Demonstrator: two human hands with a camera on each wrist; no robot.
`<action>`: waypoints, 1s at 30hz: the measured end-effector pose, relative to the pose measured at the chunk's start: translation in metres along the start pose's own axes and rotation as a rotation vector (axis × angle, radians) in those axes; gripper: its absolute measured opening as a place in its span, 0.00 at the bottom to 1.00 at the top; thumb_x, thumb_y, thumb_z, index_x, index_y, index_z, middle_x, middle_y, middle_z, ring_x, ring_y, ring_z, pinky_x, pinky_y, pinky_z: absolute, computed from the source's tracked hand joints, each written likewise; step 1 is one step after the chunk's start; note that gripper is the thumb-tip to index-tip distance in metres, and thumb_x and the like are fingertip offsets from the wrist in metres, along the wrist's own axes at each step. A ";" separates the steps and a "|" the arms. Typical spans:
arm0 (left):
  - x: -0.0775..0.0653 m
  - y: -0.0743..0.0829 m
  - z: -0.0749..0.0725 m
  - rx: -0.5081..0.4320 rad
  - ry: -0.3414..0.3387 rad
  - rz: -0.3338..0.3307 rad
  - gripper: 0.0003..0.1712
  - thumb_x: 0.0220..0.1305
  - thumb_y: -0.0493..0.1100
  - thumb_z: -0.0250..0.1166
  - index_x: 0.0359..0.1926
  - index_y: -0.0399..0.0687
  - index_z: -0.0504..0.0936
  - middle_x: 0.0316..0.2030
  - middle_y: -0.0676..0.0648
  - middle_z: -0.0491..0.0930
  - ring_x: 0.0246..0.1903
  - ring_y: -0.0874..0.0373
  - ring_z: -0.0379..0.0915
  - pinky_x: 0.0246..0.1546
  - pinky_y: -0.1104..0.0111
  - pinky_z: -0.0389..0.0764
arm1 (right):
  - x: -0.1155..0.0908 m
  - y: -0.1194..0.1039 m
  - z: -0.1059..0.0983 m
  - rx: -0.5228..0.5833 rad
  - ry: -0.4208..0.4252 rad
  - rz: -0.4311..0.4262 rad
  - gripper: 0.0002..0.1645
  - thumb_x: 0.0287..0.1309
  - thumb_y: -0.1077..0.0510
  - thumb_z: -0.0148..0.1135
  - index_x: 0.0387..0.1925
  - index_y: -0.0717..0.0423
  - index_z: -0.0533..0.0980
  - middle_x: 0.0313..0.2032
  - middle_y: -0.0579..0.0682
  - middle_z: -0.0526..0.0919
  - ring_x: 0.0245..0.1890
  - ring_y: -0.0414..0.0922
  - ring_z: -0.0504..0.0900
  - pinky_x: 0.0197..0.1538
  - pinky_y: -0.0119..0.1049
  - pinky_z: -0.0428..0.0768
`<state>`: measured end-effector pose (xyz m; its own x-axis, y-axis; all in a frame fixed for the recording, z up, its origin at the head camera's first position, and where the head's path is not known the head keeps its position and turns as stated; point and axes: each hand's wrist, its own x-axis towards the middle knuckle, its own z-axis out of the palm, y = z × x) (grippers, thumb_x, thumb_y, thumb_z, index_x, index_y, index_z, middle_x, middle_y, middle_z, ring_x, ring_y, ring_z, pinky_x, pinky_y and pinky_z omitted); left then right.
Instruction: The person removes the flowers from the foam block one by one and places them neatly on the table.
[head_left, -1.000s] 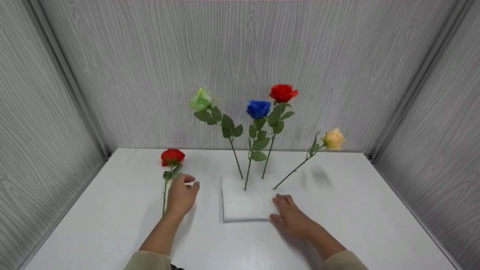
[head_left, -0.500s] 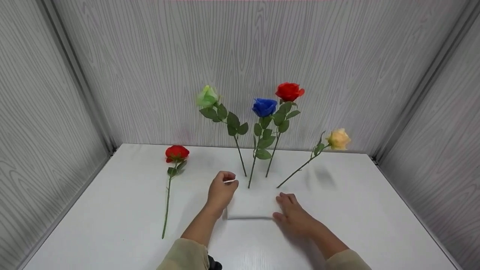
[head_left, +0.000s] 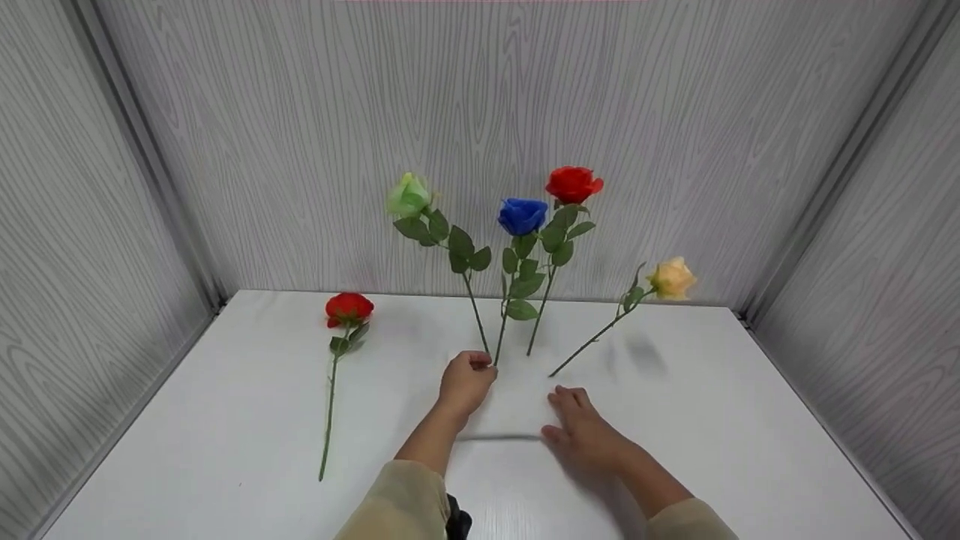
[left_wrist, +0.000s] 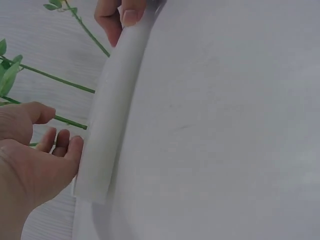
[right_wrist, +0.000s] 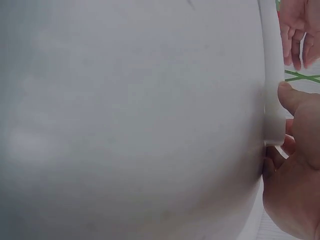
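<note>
A white block point(head_left: 514, 409) lies on the white table, with several artificial roses standing in it. My left hand point(head_left: 465, 384) is over the block's left side. Its thumb and loosely bent fingers are apart and hold nothing, close beside the stems of the green rose point(head_left: 409, 196) and the blue rose point(head_left: 523, 217); in the left wrist view its fingertips are right at the block's edge. My right hand point(head_left: 589, 435) holds the block's right end, thumb at the front edge. A red rose point(head_left: 574, 185) stands behind, and a yellow rose point(head_left: 672, 279) leans far right.
Another red rose point(head_left: 349, 309) lies on the table point(head_left: 187, 420) at the left, its stem pointing toward the front. Grey wood-grain panels point(head_left: 480, 90) enclose the table at the back and both sides.
My left hand has moved right, from beside the lying red rose to the block's left side near the stems. My right hand stays at the block's right end.
</note>
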<state>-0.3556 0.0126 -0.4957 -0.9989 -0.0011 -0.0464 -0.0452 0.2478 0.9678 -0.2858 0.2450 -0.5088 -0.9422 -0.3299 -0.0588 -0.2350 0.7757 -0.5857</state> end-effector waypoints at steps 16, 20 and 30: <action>0.012 -0.008 0.012 0.087 -0.010 0.129 0.12 0.80 0.44 0.64 0.57 0.45 0.82 0.52 0.44 0.86 0.53 0.52 0.81 0.58 0.58 0.83 | 0.001 0.002 0.000 0.011 0.010 0.011 0.43 0.82 0.46 0.58 0.83 0.65 0.56 0.80 0.65 0.56 0.84 0.61 0.58 0.85 0.62 0.60; 0.011 -0.010 0.012 0.125 0.020 0.153 0.09 0.79 0.44 0.67 0.53 0.46 0.83 0.47 0.46 0.86 0.47 0.55 0.80 0.50 0.63 0.81 | 0.001 0.002 0.002 0.012 0.024 -0.005 0.42 0.82 0.48 0.58 0.82 0.66 0.57 0.80 0.65 0.56 0.84 0.62 0.58 0.84 0.62 0.60; 0.007 -0.012 0.014 0.159 0.054 0.171 0.06 0.79 0.46 0.67 0.49 0.50 0.84 0.44 0.49 0.86 0.44 0.57 0.79 0.47 0.65 0.79 | -0.002 -0.002 0.001 0.016 0.029 -0.014 0.42 0.82 0.49 0.59 0.82 0.68 0.56 0.80 0.66 0.55 0.84 0.63 0.57 0.84 0.63 0.59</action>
<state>-0.3618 0.0231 -0.5112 -0.9912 0.0032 0.1320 0.1223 0.3979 0.9092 -0.2836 0.2438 -0.5080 -0.9454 -0.3246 -0.0278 -0.2441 0.7623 -0.5995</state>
